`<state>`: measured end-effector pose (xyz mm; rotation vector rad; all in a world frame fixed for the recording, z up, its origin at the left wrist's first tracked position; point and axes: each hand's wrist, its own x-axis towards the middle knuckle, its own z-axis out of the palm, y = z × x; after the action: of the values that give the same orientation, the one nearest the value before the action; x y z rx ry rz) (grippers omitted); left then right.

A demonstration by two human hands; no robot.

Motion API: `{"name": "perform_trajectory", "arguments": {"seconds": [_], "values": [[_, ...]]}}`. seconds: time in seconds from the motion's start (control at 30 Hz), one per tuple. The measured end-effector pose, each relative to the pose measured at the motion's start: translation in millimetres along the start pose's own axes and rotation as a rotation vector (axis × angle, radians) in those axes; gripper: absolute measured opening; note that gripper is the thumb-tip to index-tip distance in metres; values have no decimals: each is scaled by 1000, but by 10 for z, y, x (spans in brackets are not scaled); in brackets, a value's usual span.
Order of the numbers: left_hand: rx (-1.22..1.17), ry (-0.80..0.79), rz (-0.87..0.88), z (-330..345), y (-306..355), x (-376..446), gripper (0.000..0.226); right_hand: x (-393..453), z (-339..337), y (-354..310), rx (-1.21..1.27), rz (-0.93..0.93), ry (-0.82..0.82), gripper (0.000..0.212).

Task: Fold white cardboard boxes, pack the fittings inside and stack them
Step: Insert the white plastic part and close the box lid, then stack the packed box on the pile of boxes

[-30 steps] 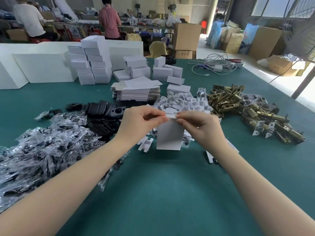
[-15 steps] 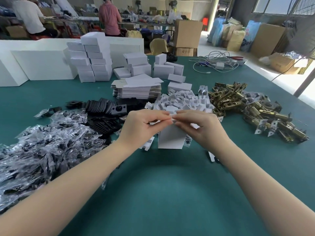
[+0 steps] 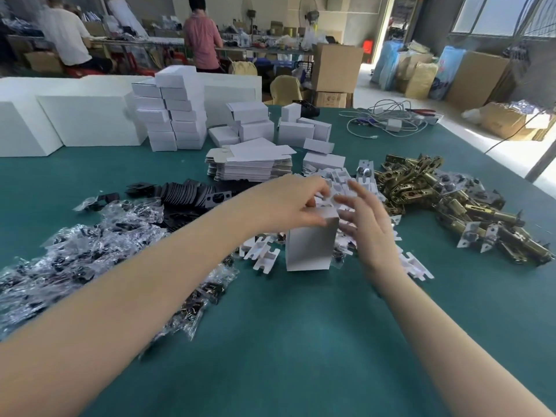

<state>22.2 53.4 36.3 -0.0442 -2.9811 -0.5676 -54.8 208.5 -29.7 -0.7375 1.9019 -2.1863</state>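
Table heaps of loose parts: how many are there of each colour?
Brass latches heap: 1
Black plates heap: 1
Clear bagged parts heap: 1
White card inserts heap: 1
Total: 4

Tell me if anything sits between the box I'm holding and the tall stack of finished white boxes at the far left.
Yes. The left hand grips the upright white box; the right hand is open beside it. Between it and the tall stack lie the black plates and the pile of flat box blanks; lifting over them should clear.
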Motion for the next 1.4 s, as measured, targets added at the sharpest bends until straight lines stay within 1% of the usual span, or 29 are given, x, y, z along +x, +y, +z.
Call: {"name": "perform_trajectory", "arguments": {"seconds": [0.07,0.1,0.13,0.17,0.2,0.23,0.3,0.33,0.43,0.53,0.57,0.63,0.73,0.8,0.83,0.93,1.07,1.1,1.17,1.2,1.27,1.33,1.37,1.4], "values": [[78,-25,15,-123,-87,32,51,-61,40,103,-72,-136,239,27],[63,-16,-13,-191,-168,8,53,-100,46,183,-118,-199,310,25],[17,8,-62,-261,-276,-35,55,-131,42,273,-160,-245,343,24],[-74,46,-130,-337,-407,-103,54,-158,30,347,-193,-270,346,22],[-232,107,-208,-420,-548,-184,52,-167,24,402,-225,-278,329,20],[-461,191,-280,-505,-697,-270,47,-164,22,441,-260,-282,300,19],[-953,411,-377,-649,-971,-419,32,-163,42,465,-346,-292,215,18],[-1112,521,-400,-714,-1108,-473,26,-168,65,466,-379,-283,166,18],[-1403,777,-410,-842,-1504,-545,20,-181,95,501,-457,-273,74,20],[-1539,957,-489,-875,-1867,-573,20,-188,80,501,-474,-242,79,17],[-1534,1000,-547,-857,-1986,-576,24,-185,72,499,-467,-224,84,17],[-1427,1035,-672,-791,-2218,-583,32,-182,76,497,-487,-212,83,17],[-1165,954,-854,-713,-2509,-559,42,-181,90,502,-536,-229,60,17],[-1019,922,-921,-698,-2641,-517,39,-168,100,507,-565,-234,55,17],[-984,918,-942,-683,-2687,-480,39,-160,102,512,-576,-236,59,17],[-1007,931,-992,-593,-2739,-306,40,-141,106,519,-590,-244,67,18],[-1097,1039,-1022,-472,-2773,0,33,-131,112,536,-585,-243,70,26],[-1116,1049,-1016,-458,-2782,63,34,-130,113,536,-586,-244,71,28],[-1144,998,-1006,-428,-2789,178,44,-131,121,528,-590,-244,69,34],[-1148,969,-1003,-404,-2788,225,45,-131,121,520,-593,-241,68,37],[-1121,942,-1017,-351,-2786,306,39,-130,120,519,-600,-235,65,38],[-986,913,-1016,-294,-2827,345,39,-127,117,534,-605,-237,66,34],[-829,857,-1016,-278,-2846,346,38,-124,115,543,-605,-237,67,32],[-630,762,-1018,-282,-2854,331,38,-121,113,550,-607,-238,67,31]]}}
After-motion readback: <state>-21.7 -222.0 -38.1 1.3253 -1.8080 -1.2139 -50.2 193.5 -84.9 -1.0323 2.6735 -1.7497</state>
